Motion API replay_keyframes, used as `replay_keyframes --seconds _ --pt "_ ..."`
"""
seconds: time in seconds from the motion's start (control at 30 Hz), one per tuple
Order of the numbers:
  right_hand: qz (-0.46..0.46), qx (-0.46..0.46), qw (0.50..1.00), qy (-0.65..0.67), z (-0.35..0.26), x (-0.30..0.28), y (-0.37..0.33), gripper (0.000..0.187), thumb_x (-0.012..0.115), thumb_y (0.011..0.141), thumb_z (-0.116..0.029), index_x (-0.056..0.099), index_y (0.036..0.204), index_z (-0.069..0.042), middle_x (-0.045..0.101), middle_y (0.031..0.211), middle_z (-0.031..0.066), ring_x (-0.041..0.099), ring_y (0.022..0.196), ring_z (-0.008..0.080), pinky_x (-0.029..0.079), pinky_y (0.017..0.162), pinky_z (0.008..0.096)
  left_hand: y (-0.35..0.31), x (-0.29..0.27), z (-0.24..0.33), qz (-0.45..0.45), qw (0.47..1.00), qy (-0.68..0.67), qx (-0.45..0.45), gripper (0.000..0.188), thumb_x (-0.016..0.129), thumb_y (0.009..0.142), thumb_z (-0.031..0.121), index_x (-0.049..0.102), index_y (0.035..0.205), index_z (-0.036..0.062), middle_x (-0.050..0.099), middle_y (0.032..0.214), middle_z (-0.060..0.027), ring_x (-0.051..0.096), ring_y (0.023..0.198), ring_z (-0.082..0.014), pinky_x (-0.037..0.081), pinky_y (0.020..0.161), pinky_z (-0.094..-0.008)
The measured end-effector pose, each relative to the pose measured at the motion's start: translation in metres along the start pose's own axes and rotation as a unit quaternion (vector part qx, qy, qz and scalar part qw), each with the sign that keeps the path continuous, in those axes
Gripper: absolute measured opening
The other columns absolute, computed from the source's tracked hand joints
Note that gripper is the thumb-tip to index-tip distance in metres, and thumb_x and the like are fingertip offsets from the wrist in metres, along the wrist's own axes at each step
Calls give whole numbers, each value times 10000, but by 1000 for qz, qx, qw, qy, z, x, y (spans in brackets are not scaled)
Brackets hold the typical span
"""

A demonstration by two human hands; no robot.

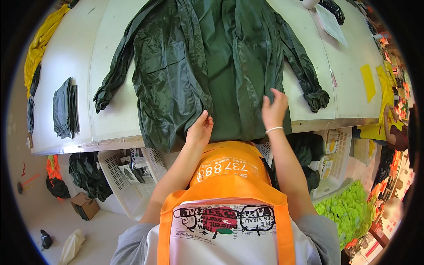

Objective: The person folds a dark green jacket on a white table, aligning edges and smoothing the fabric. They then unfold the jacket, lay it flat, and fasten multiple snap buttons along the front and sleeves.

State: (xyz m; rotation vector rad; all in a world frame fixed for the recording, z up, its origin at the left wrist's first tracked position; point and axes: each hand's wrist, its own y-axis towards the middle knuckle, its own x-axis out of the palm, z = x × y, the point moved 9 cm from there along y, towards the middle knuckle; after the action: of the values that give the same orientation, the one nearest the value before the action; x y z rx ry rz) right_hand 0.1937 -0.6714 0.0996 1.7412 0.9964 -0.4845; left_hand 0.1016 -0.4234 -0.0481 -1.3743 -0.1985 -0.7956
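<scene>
A dark green, shiny rain jacket (165,84) lies spread on the table, its front hanging apart and its sleeves out to both sides. The lower hem droops over the table's near edge. At the left front panel's lower edge, my left hand (201,129) is closed, thumb and fingers together on the fabric; part of the grip is hidden. My right hand (274,110) is over the right front panel near the hem, thumb and fingers apart and holding nothing.
The white table (112,115) has a folded dark garment stack (65,108) at left and a yellow sheet (367,83) at right. Below stand white plastic baskets (128,194) and a cardboard box (85,206). Bright green bundles (346,212) lie lower right. Another person's arm (388,126) shows far right.
</scene>
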Motion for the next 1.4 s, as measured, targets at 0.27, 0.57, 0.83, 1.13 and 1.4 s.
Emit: replay_keyframes --seconds 0.27,0.57,0.83,1.13,1.4 --pt "-166 273 945 69 75 18 -43 149 662 822 -157 579 799 -36 620 651 124 614 619 292 483 619 378 -8 25 -15 -103 983 -77 -131 219 641 883 130 529 1017 -1 577 1025 -109 564 950 -201 507 847 -280" --pt "-311 0 941 131 -114 47 -62 73 575 835 -83 586 837 -11 554 855 159 562 802 346 473 699 411 -9 55 -30 -107 980 128 -105 194 631 897 218 580 1017 75 585 1035 -42 531 992 -166 425 912 -319" --pt "-307 322 844 299 -72 52 -86 114 674 799 -78 649 817 32 646 685 125 608 554 165 497 536 280 1 54 -26 -55 987 142 -49 153 615 901 141 575 1011 43 588 990 -51 551 957 -183 444 858 -333" --pt "-275 572 626 454 -51 62 -128 109 674 830 -83 638 803 16 667 784 90 645 685 141 525 623 234 -3 48 -24 -75 984 148 -60 231 630 893 154 546 1047 3 570 1075 -116 524 1066 -231 414 981 -369" --pt "-276 590 579 490 -59 65 -120 97 673 833 -78 619 840 3 682 828 112 662 705 148 542 661 236 -2 37 -20 -79 983 162 -36 153 594 917 150 576 974 9 601 965 -103 573 944 -215 448 917 -345"
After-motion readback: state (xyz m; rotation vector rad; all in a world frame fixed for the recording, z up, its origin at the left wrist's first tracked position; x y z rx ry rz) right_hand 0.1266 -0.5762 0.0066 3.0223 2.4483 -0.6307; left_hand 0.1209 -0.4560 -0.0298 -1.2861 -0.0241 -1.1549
